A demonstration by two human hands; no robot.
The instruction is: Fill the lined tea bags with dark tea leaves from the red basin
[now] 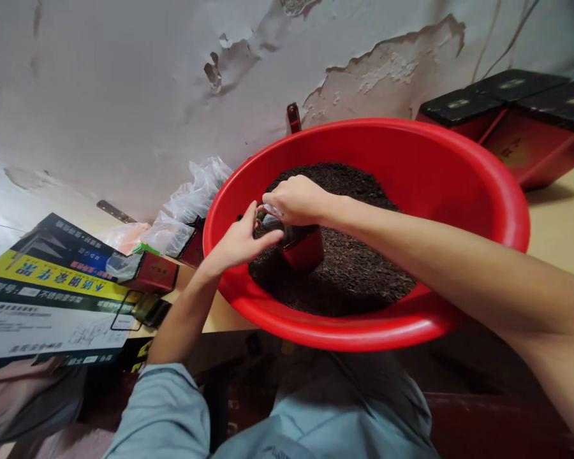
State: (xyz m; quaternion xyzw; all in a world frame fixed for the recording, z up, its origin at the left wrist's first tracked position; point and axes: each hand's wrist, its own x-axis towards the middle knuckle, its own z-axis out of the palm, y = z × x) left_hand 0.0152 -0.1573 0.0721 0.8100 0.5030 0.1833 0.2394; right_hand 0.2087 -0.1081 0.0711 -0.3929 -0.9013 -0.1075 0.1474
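Note:
A large red basin [459, 172] holds dark, loose dried leaves [358, 261]. Inside it, toward the left, a small red tin [306, 250] lies tilted on the leaves, with clear plastic at its mouth. My right hand [294, 199] is closed at the tin's open end, its fingers curled on the clear plastic bag [272, 220]. Beside it, my left hand [249, 239] has thumb and fingers apart around the mouth of the bag. The inside of the bag is mostly hidden by my hands.
Red tins with black lids [511, 121] stand at the right behind the basin. On the left are tins with plastic bags [196, 197], a printed cardboard box [52, 293] and a dark metal object [150, 310]. A peeling wall [124, 95] rises behind the table [562, 204].

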